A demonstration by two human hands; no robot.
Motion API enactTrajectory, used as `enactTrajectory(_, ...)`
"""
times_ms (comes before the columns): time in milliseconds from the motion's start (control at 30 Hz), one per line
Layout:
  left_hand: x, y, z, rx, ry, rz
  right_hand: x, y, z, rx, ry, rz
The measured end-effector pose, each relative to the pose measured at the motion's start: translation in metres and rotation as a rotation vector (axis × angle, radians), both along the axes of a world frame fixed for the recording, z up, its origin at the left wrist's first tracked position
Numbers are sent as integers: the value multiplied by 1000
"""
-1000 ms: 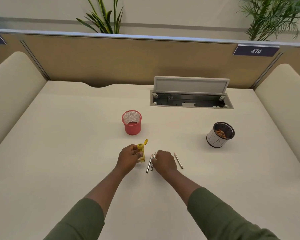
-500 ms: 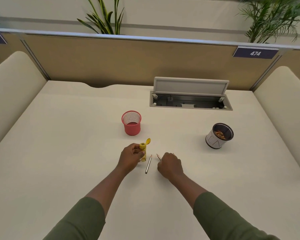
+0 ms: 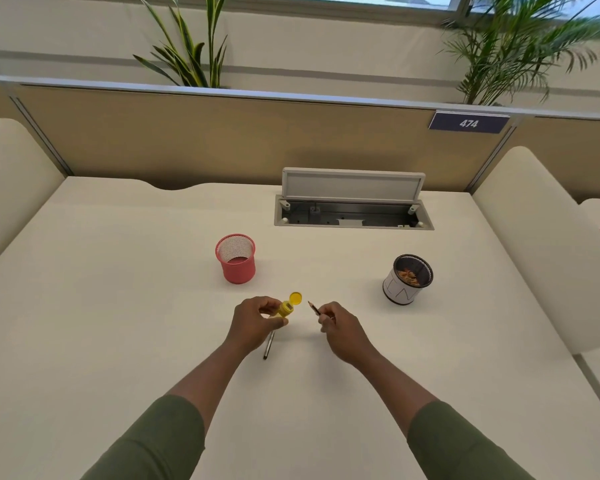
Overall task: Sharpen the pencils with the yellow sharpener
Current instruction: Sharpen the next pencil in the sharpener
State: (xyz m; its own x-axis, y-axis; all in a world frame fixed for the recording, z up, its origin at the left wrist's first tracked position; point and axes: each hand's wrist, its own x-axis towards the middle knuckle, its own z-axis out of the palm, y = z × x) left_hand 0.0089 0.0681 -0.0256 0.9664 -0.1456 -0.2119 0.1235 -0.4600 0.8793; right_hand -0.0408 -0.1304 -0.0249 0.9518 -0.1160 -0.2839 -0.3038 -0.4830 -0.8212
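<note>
Upright, small yellow sharpener, round lid flipped open, left hand

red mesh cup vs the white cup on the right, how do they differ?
Colour: the red mesh cup is red all over; the white cup has white walls with faint line marks and a dark rim.
Contents: the red mesh cup looks empty, while the white cup holds brownish scraps, perhaps pencil shavings.
Place: the red mesh cup stands beyond the left hand, the white cup far right.
Both stand upright.

Bright even daylight, window along top edge, soft faint shadows on desk, wide-angle bending at edges, palm plant motion-blurred
</note>
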Motion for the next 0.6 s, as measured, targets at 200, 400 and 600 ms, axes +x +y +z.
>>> enactTrajectory(200, -1, -14, 4, 28, -25, -1, 2, -10, 4, -137, -115, 68)
enactTrajectory(400, -3, -21, 7, 22, -34, 8, 3, -15, 6, -212, -182, 164)
enactTrajectory(600, -4, -25, 8, 30, -43, -27, 4, -17, 6, -260, -235, 224)
